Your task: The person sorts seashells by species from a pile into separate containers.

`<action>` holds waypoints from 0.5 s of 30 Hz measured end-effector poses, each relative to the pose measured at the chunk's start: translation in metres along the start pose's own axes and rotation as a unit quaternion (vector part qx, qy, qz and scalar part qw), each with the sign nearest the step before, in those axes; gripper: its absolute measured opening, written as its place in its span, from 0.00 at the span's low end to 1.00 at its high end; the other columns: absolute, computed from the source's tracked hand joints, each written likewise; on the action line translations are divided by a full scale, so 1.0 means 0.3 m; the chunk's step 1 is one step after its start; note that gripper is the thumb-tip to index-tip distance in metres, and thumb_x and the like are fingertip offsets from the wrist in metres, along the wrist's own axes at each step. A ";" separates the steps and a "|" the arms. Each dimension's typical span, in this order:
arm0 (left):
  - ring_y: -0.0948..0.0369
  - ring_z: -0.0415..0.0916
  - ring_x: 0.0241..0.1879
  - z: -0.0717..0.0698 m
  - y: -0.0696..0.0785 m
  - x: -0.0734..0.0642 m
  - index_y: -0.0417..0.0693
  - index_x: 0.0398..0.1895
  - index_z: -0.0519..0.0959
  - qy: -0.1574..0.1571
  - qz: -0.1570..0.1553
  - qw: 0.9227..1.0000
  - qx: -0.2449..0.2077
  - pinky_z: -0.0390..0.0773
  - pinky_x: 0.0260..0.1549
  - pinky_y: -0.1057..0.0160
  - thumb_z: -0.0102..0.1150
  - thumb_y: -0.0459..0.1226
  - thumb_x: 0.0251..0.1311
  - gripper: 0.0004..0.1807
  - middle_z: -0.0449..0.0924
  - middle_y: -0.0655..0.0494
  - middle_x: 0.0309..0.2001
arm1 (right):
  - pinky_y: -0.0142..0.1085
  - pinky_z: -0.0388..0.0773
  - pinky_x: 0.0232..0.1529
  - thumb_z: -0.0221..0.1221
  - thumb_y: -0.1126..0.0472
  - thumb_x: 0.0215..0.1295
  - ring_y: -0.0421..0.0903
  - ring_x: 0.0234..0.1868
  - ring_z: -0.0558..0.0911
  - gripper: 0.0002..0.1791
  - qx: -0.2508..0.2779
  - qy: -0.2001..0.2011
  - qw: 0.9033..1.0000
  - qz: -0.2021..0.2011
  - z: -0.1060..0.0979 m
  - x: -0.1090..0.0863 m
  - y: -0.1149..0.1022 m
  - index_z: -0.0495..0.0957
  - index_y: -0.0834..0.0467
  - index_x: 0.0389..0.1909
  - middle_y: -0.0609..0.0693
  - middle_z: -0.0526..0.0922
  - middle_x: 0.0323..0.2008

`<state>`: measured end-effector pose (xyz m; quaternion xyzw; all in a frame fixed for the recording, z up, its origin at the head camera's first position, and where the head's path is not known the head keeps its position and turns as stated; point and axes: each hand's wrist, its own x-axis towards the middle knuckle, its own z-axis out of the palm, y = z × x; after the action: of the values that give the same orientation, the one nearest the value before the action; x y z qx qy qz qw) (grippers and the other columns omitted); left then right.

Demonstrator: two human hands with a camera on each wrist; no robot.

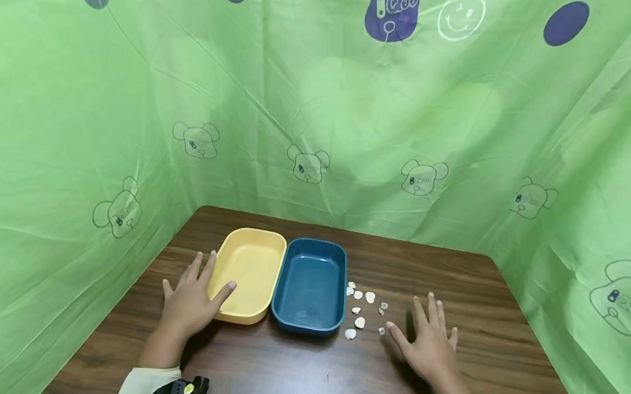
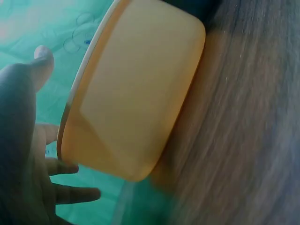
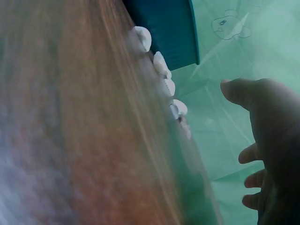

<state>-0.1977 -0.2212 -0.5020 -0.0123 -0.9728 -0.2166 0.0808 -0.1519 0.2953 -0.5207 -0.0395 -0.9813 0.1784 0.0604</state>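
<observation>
My left hand (image 1: pixel 190 301) hovers at the left side of the yellow tray (image 1: pixel 247 319), fingers spread, with nothing in its grasp. In the left wrist view the same tray (image 2: pixel 136 89) fills the middle, beside the hand's fingers. Against its right side stands a blue tray (image 1: pixel 312 295); both trays hold nothing. Several small white seashells (image 1: pixel 360 322) and a few clear pieces (image 1: pixel 381 331) lie scattered on the wood right of the blue tray. Just right of these my right hand (image 1: pixel 429 347) is held over the table, fingers apart and holding nothing.
The brown wooden table (image 1: pixel 494 319) has rounded far corners. Green curtains (image 1: pixel 349 117) with bear prints hang behind it and along both sides. A black strap with a small device (image 1: pixel 183 388) sits on the left wrist.
</observation>
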 end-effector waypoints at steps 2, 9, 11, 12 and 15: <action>0.22 0.59 0.79 -0.002 -0.025 -0.006 0.54 0.92 0.42 -0.010 -0.001 0.999 -0.032 0.51 0.68 0.08 0.45 0.71 0.78 0.53 0.46 0.31 0.88 | 0.90 0.48 0.71 0.59 0.25 0.73 0.74 0.87 0.52 0.56 0.011 0.001 1.000 -0.006 0.012 0.009 0.002 0.59 0.60 0.86 0.70 0.49 0.88; 0.22 0.57 0.79 -0.011 -0.111 -0.018 0.47 0.92 0.38 -0.042 0.011 0.994 -0.099 0.66 0.69 0.17 0.52 0.65 0.79 0.55 0.53 0.25 0.85 | 0.83 0.60 0.66 0.60 0.31 0.77 0.73 0.79 0.66 0.48 0.050 -0.007 0.999 -0.009 0.049 0.067 0.025 0.66 0.62 0.82 0.69 0.68 0.80; 0.22 0.56 0.80 -0.011 -0.129 -0.017 0.48 0.92 0.36 -0.050 0.016 0.992 -0.113 0.63 0.71 0.17 0.53 0.64 0.79 0.55 0.53 0.25 0.85 | 0.77 0.60 0.65 0.61 0.35 0.78 0.71 0.78 0.66 0.44 0.075 -0.005 0.997 -0.011 0.057 0.092 0.042 0.69 0.62 0.80 0.69 0.71 0.78; 0.22 0.55 0.80 -0.010 -0.136 -0.016 0.49 0.92 0.36 -0.054 0.021 0.991 -0.122 0.63 0.72 0.17 0.54 0.62 0.79 0.55 0.52 0.25 0.85 | 0.75 0.59 0.65 0.62 0.38 0.79 0.70 0.77 0.66 0.41 0.091 -0.003 0.996 -0.013 0.063 0.106 0.051 0.70 0.61 0.79 0.68 0.72 0.78; 0.22 0.52 0.81 -0.002 -0.155 -0.014 0.53 0.92 0.35 -0.058 0.041 0.986 -0.151 0.60 0.72 0.16 0.56 0.58 0.81 0.53 0.50 0.26 0.86 | 0.72 0.57 0.66 0.65 0.46 0.79 0.68 0.76 0.66 0.33 0.147 0.016 0.989 -0.024 0.083 0.147 0.074 0.76 0.61 0.75 0.65 0.75 0.75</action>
<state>-0.1962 -0.2636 -0.5218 -0.0767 -0.9307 -0.3563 0.0297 -0.1977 0.3118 -0.5470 -0.0095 -0.9439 0.3188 0.0860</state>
